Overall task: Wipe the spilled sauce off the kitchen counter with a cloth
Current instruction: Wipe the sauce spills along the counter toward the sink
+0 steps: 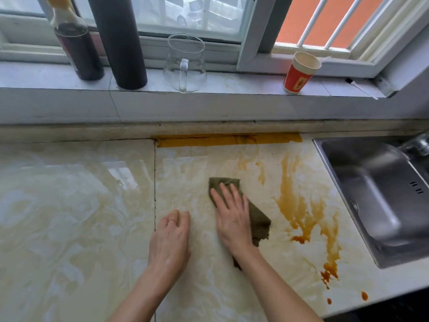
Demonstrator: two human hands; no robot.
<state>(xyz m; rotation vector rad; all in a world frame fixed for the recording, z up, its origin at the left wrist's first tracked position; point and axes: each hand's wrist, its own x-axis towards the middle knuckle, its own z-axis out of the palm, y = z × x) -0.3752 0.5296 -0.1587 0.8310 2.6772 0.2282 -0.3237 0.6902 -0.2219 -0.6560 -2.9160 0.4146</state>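
An olive-green cloth [258, 218] lies flat on the cream marble-pattern counter [76, 205]. My right hand [231, 217] presses on it with straight, spread fingers. The cloth sticks out beyond the fingertips and to the right of the palm. Orange-brown sauce [294, 205] is smeared in streaks to the right of the cloth, running down to darker blobs and drops [328, 273] near the counter's front edge. My left hand [170, 238] rests on the bare counter just left of the right hand, fingers loosely curled, holding nothing.
A steel sink [380, 198] is set into the counter at the right. Yellow tape [228, 138] runs along the back seam. On the window sill stand a dark sauce bottle [77, 47], a grey pipe [121, 43], a glass jug [184, 63] and a red paper cup [300, 74].
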